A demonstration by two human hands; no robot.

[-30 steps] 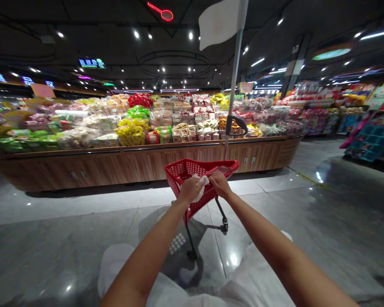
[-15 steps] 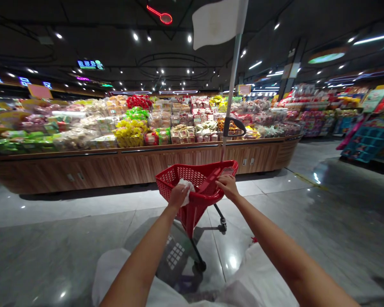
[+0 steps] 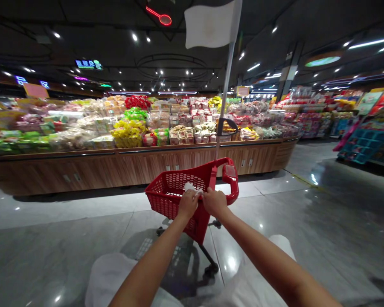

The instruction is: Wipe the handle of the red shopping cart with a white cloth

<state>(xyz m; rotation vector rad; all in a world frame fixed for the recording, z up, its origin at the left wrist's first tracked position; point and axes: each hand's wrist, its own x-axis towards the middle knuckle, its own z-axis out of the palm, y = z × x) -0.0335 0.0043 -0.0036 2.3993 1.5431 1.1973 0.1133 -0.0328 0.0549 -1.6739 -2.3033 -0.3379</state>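
A small red shopping cart (image 3: 161, 202) stands before me on dark wheels, turned so its basket points left and its looped handle (image 3: 234, 187) lies to the right. My left hand (image 3: 188, 204) is closed on a crumpled white tissue (image 3: 189, 186) at the near rim of the basket. Right beside it, my right hand (image 3: 214, 201) is wrapped over the red rim near the handle's base. A pole (image 3: 225, 89) rises from the cart's far side, bearing a white flag (image 3: 210, 25) and a dark grey bracket (image 3: 227, 127).
Behind the cart runs a long wood-panelled display counter (image 3: 141, 167) heaped with bagged snacks. At right stand a blue rack (image 3: 358, 145) and more stocked shelves. The floor (image 3: 67, 238) is shiny grey tile. White-clothed legs (image 3: 115, 273) show at the bottom.
The cart has swivelled, its basket swinging left and its handle right. My right hand has moved from the handle to the near rim, close to my left hand with the tissue.
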